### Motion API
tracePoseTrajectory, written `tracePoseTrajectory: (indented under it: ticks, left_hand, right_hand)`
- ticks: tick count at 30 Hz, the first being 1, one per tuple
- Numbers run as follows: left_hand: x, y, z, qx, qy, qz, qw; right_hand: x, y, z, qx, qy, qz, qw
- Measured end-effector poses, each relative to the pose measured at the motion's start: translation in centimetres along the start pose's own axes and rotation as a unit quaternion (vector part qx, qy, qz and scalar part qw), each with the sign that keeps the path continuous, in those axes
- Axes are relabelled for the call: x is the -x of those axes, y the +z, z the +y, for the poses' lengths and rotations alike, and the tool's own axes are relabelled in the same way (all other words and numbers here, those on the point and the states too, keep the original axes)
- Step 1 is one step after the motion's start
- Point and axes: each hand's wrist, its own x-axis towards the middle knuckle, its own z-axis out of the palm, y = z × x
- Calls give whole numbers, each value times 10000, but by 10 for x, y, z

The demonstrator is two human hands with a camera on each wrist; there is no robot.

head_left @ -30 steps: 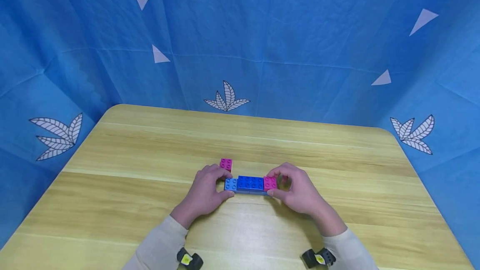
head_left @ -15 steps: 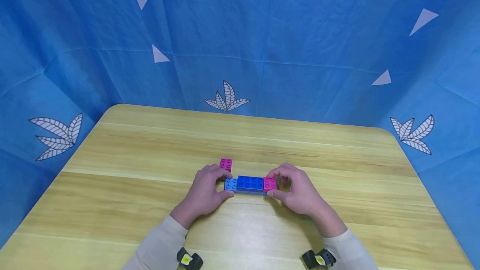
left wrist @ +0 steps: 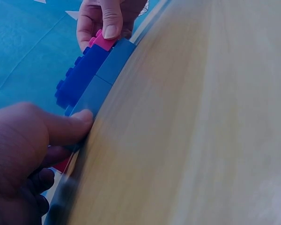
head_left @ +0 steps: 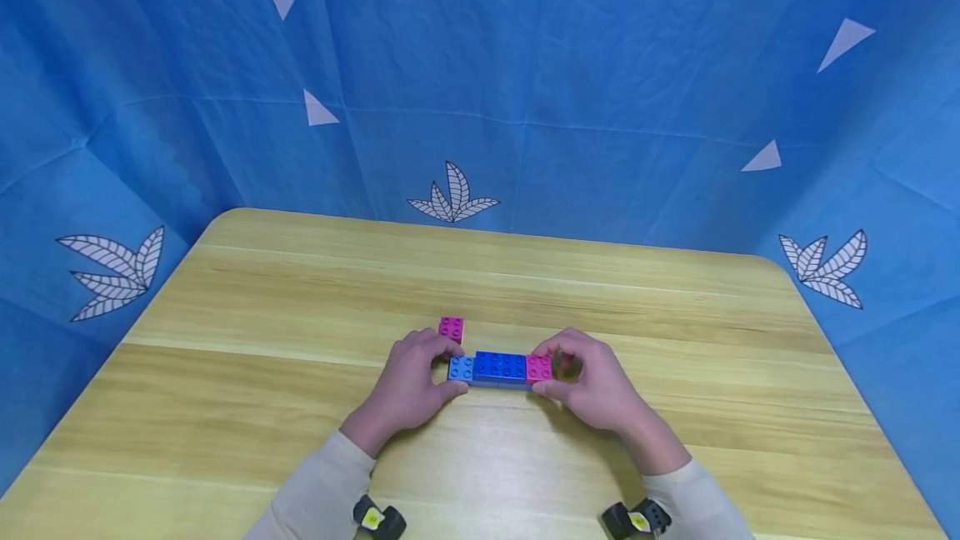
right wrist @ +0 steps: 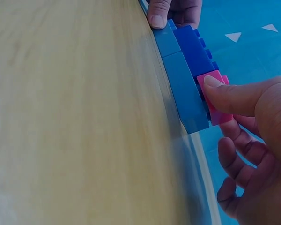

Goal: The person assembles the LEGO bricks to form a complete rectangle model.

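Two light blue toy building bricks lie end to end on the table; the left brick [head_left: 461,368] shows bare studs at its outer end. My left hand [head_left: 408,382] grips that end between thumb and fingers. Across the joint sits a dark blue brick [head_left: 500,366], on top of both. A small pink brick [head_left: 539,368] is pinched by my right hand [head_left: 592,382] above the outer end of the right light blue brick [right wrist: 185,93]. In the right wrist view the pink brick tilts slightly, with studs showing beneath its edge.
Another pink brick [head_left: 452,329] stands behind the row, near my left fingers. The wooden table [head_left: 300,290] reaches back to a blue curtain [head_left: 480,48] with white prints. Black straps with small devices sit on both wrists.
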Motion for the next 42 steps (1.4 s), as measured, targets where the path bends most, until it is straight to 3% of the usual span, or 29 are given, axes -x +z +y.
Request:
tracePoseTrajectory:
  ticks: [14,24,42]
  left_hand:
    - [1,0,0,16,-36,-10,10000]
    - [0,-1,0,31,3,-2,10000]
    - [-1,-1,-2,-39,139,28,9999]
  right_hand:
    - [1,2,1,-69,-42,57,10000]
    - [-2,5,1,49,-306,139,9994]
    - [2,6,5,199,-103,273,9994]
